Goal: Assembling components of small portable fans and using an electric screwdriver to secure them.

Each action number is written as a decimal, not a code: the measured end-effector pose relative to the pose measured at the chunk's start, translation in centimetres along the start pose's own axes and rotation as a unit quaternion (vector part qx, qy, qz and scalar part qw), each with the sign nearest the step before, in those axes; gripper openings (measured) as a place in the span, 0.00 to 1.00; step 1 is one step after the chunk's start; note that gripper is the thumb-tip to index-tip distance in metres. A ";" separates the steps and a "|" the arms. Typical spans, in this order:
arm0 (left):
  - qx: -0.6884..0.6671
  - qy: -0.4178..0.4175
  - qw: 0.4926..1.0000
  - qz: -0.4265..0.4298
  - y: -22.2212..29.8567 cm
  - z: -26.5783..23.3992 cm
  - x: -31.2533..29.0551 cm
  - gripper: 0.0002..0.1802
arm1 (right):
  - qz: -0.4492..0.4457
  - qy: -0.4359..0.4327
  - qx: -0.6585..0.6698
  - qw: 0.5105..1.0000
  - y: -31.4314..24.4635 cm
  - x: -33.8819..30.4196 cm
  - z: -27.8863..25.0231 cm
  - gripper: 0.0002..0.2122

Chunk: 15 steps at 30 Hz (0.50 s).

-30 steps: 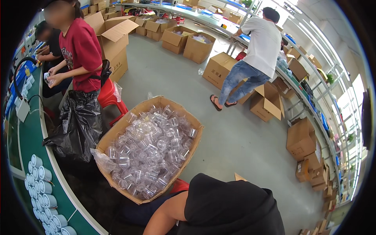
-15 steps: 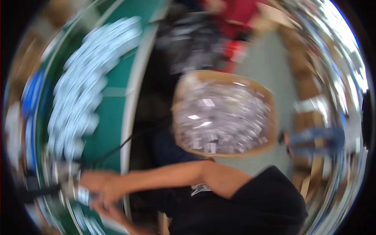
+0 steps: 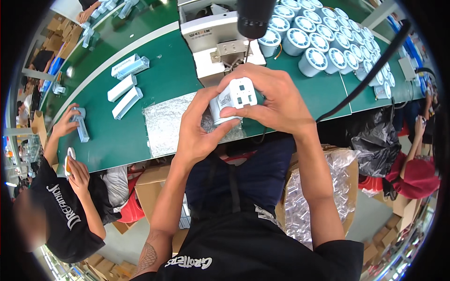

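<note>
Both my hands hold a small light-blue fan housing (image 3: 219, 106) in front of the screw machine. Its white end plate, with several square holes, is tilted up toward me. My left hand (image 3: 199, 124) wraps the left side, thumb along the lower edge. From the right, my right hand (image 3: 276, 99) closes over it, thumb across the end plate and fingers around the far side. Just beyond my fingers are the white screw machine (image 3: 204, 38) and its metal fixture. Above the fixture hangs a black electric screwdriver (image 3: 255, 18), its thin bit pointing down.
Many round fan units (image 3: 313, 61) stand in rows on the green table (image 3: 173, 70) at right. Several white-and-blue boxes (image 3: 123, 88) lie left, near a silvery sheet (image 3: 164, 124). A black cable (image 3: 370, 75) crosses at right. A co-worker (image 3: 70, 215) handles parts at left.
The blurred view has swung round from the table's right side and steadied on my work. My hands now show in the middle, around the fan housing.
</note>
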<state>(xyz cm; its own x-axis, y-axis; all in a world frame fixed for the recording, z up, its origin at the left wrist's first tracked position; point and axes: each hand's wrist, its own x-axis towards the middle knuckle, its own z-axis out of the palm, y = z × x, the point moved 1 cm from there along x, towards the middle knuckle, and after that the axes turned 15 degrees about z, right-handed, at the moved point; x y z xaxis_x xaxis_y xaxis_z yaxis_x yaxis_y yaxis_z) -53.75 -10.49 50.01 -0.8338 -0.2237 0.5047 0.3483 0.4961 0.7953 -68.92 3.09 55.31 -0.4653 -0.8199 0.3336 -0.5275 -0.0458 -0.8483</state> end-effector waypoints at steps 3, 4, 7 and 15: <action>0.019 0.002 0.999 0.029 -0.1 0.3 0.5 0.35 | -0.014 -0.009 -0.013 1.000 0.3 0.4 -0.8 0.18; 0.019 0.004 0.999 0.033 -0.2 0.3 0.6 0.35 | -0.006 -0.015 -0.022 1.000 0.4 0.5 -0.8 0.18; -0.007 0.024 1.000 0.016 -0.4 0.4 0.6 0.34 | -0.009 -0.015 -0.044 0.999 0.2 0.7 -0.6 0.18; -0.003 0.035 0.997 0.069 0.5 0.0 0.4 0.32 | 0.043 0.012 -0.039 0.998 -3.2 -1.3 -0.9 0.29</action>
<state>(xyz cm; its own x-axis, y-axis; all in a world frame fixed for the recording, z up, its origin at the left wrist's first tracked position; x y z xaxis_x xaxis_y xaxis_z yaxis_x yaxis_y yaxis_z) -53.90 -10.39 50.59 -0.7463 -0.2116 0.6311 0.4606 0.5203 0.7191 -67.27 4.86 57.93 -0.5281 -0.8046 0.2717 -0.5375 0.0690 -0.8404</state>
